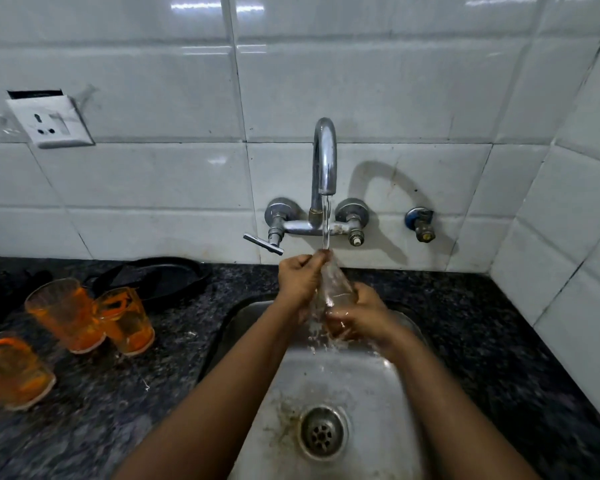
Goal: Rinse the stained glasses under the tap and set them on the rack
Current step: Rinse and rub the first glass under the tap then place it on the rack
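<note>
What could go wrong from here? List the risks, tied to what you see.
1. The wet clear glass, tilted under the running tap between left hand and right hand, may slip into the steel sink.
2. Three orange-stained glasses crowd the counter; reaching for one could topple another.

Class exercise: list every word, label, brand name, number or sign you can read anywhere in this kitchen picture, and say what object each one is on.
None: no readable text shows anywhere.
Wall socket: plain, no lettering visible.
Tap: no brand mark can be made out.
Orange-stained glasses: no print visible.
Clear glass held by the left hand and right hand: blurred by water, nothing legible.
</note>
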`<state>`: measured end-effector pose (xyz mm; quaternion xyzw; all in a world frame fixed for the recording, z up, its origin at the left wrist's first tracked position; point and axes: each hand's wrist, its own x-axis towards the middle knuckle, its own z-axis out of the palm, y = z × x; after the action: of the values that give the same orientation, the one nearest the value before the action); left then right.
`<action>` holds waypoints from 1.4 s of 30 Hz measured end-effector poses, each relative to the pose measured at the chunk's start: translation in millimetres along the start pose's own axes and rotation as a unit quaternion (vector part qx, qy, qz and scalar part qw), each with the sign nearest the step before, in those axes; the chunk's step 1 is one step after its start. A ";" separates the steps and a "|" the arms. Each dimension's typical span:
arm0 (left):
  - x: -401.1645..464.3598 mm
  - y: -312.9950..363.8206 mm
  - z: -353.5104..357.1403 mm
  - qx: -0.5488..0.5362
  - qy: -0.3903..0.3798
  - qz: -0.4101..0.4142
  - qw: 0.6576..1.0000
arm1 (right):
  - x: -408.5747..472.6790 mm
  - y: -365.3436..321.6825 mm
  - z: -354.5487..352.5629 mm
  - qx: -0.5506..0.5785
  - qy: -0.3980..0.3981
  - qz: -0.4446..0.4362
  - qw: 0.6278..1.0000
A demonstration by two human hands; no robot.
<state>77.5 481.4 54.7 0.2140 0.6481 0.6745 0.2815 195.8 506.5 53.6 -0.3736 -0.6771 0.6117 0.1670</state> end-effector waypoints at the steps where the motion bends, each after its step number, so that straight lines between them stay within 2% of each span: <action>1: 0.6 1.1 -3.6 -0.045 -0.024 -0.012 0.999 | -0.7 1.1 -4.9 0.139 -0.041 0.044 0.989; 2: 0.9 2.0 -6.6 -0.059 -0.043 -0.016 0.997 | -2.1 1.1 -6.0 0.182 -0.056 0.058 0.980; 3: 1.2 1.7 -7.0 -0.038 -0.050 -0.015 0.998 | -1.9 1.8 -1.1 0.147 -0.032 0.056 0.987; 4: 1.3 1.8 -5.0 0.003 -0.045 -0.014 0.999 | -3.8 2.3 6.5 0.027 0.011 0.028 0.999; 5: 1.4 1.9 -1.7 0.056 -0.026 -0.008 0.998 | -4.8 2.7 16.3 -0.176 0.068 -0.007 0.982; 6: 0.0 3.8 1.6 0.104 0.006 0.006 0.995 | -5.3 4.4 26.4 -0.359 0.124 -0.040 0.924; 7: -0.9 4.9 3.9 0.124 0.030 0.028 0.991 | -3.7 9.5 31.5 -0.439 0.169 -0.074 0.879; 8: -2.2 6.0 3.9 0.117 0.036 0.052 0.991 | -2.3 13.7 31.5 -0.441 0.168 -0.088 0.877; 9: -2.7 7.2 1.9 0.094 0.026 0.069 0.993 | 0.5 14.7 26.2 -0.342 0.125 -0.083 0.928; 10: -4.2 8.3 -2.0 0.057 0.001 0.071 0.996 | 1.1 12.1 17.5 -0.160 0.064 -0.055 0.983; 11: -6.9 9.3 -6.3 0.010 -0.036 0.059 0.998 | 2.7 10.2 9.0 0.008 -0.012 -0.007 1.000; 12: -9.1 10.1 -9.9 -0.018 -0.070 0.047 0.996 | 3.0 11.3 3.5 0.128 -0.078 0.033 0.988; 13: -9.7 10.5 -11.3 -0.010 -0.090 0.043 0.995 | 2.6 13.4 1.4 0.152 -0.095 0.047 0.983; 14: -9.3 10.6 -9.3 0.030 -0.088 0.047 0.995 | 3.2 15.2 4.1 0.106 -0.064 0.047 0.991; 15: -8.2 9.8 -5.3 0.094 -0.072 0.053 0.992 | 2.0 15.9 11.2 -0.030 -0.010 0.018 0.999; 16: -8.3 9.7 -0.7 0.162 -0.042 0.065 0.984 | 0.3 15.5 19.9 -0.227 0.068 -0.013 0.971; 17: -7.8 8.7 3.2 0.200 -0.008 0.074 0.977 | 0.2 14.7 26.1 -0.370 0.132 -0.051 0.918; 18: -7.4 6.1 4.8 0.196 0.007 0.080 0.977 | 0.1 16.6 28.5 -0.413 0.177 -0.085 0.889; 19: -6.4 3.3 3.7 0.159 0.002 0.085 0.984 | 3.0 21.0 25.2 -0.390 0.163 -0.100 0.901; 20: -4.6 1.9 0.2 0.114 -0.011 0.090 0.989 | 7.1 20.4 17.5 -0.266 0.117 -0.076 0.954; 21: -3.6 0.9 -4.9 0.074 -0.034 0.085 0.993 | 8.4 18.5 7.8 -0.127 0.046 -0.036 0.990; 22: -2.2 -0.3 -9.9 0.049 -0.054 0.076 0.994 | 9.8 18.0 1.5 -0.005 -0.015 0.014 1.000; 23: -0.8 -2.3 -13.1 0.050 -0.065 0.071 0.994 | 8.9 17.9 -1.3 0.057 -0.050 0.037 0.996; 24: -0.2 -5.1 -12.5 0.064 -0.061 0.065 0.994 | 7.1 17.4 1.3 0.023 -0.034 0.034 0.999; 25: -1.1 -7.4 -8.4 0.090 -0.038 0.050 0.994 | 4.8 17.4 8.2 -0.083 0.006 0.017 0.996; 26: -3.5 -8.3 -2.4 0.119 -0.005 0.036 0.992 | 0.9 14.9 17.9 -0.267 0.073 -0.012 0.961; 27: -5.1 -9.3 3.6 0.141 0.037 0.029 0.989 | -0.8 14.9 27.3 -0.409 0.129 -0.043 0.903; 28: -7.3 -7.9 7.5 0.151 0.073 0.036 0.985 | -1.6 17.5 32.8 -0.453 0.171 -0.074 0.872; 29: -7.5 -7.1 8.1 0.146 0.079 0.051 0.985 | 0.4 21.2 30.9 -0.429 0.157 -0.080 0.886; 30: -6.4 -5.9 5.5 0.120 0.054 0.066 0.989 | 2.6 20.0 23.0 -0.292 0.108 -0.058 0.949; 31: -6.5 -4.7 0.7 0.077 0.010 0.073 0.994 | 4.9 18.2 11.7 -0.120 0.036 -0.017 0.992; 32: -9.5 -3.1 -4.2 0.020 -0.038 0.064 0.997 | 5.1 18.3 2.5 0.025 -0.037 0.024 0.999; 33: -11.6 -1.8 -7.5 -0.014 -0.075 0.054 0.996 | 5.7 20.9 -2.8 0.104 -0.075 0.056 0.990; 34: -12.4 -1.3 -8.6 -0.007 -0.086 0.049 0.995 | 4.8 20.5 -3.2 0.113 -0.080 0.074 0.988; 35: -10.9 -2.5 -7.0 0.033 -0.071 0.044 0.996 | 4.6 20.1 3.4 0.071 -0.048 0.079 0.993; 36: -10.7 -1.9 -3.2 0.103 -0.044 0.040 0.993 | 2.1 18.8 12.8 -0.048 0.007 0.063 0.997; 37: -11.1 -0.4 1.0 0.180 -0.012 0.045 0.983 | 0.1 17.8 21.5 -0.210 0.078 0.031 0.974; 38: -12.9 2.4 5.3 0.224 0.016 0.059 0.973 | -2.0 17.3 27.7 -0.349 0.144 -0.022 0.926; 39: -13.3 2.7 8.8 0.229 0.026 0.085 0.969 | -2.9 17.8 28.7 -0.413 0.184 -0.071 0.889; 40: -14.3 3.9 10.1 0.213 0.018 0.113 0.970 | -1.6 17.0 25.0 -0.399 0.193 -0.102 0.890; 42: -14.0 7.1 3.7 0.180 -0.050 0.166 0.968 | 2.4 10.8 11.4 -0.333 0.157 -0.103 0.924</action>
<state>89.7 475.0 63.0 0.3997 0.6992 0.5724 0.1544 189.7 499.9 40.5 -0.4270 -0.8417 0.2639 0.1989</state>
